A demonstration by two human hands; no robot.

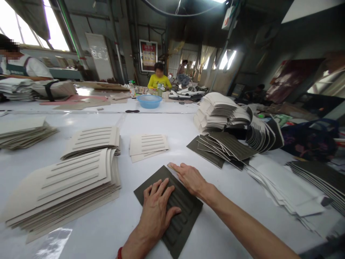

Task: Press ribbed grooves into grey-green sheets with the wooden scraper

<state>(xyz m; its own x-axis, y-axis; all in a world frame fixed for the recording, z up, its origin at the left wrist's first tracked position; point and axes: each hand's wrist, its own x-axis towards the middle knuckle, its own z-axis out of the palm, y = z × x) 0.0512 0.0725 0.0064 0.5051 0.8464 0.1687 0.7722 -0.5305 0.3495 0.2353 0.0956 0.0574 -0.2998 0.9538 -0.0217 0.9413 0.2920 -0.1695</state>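
A dark rectangular sheet (185,205) with raised parallel ribs lies at an angle on the white table, close to me. My left hand (157,207) rests flat on it with the fingers spread, covering part of the ribs. Beside the sheet's upper right edge is my right hand (190,178), its fingers closed round a small, thin, light-coloured piece (169,165) that pokes out at the fingertips; I cannot make out what it is. Beyond both hands lie a few pale ribbed pieces (148,144).
Pale ribbed stacks (72,176) fill the left side. Dark sheets (223,147) and a tall pale stack (212,111) are at the right, with white sheets (288,183) nearer. A blue basin (148,101) stands on the far table (107,106); several people sit or stand beyond.
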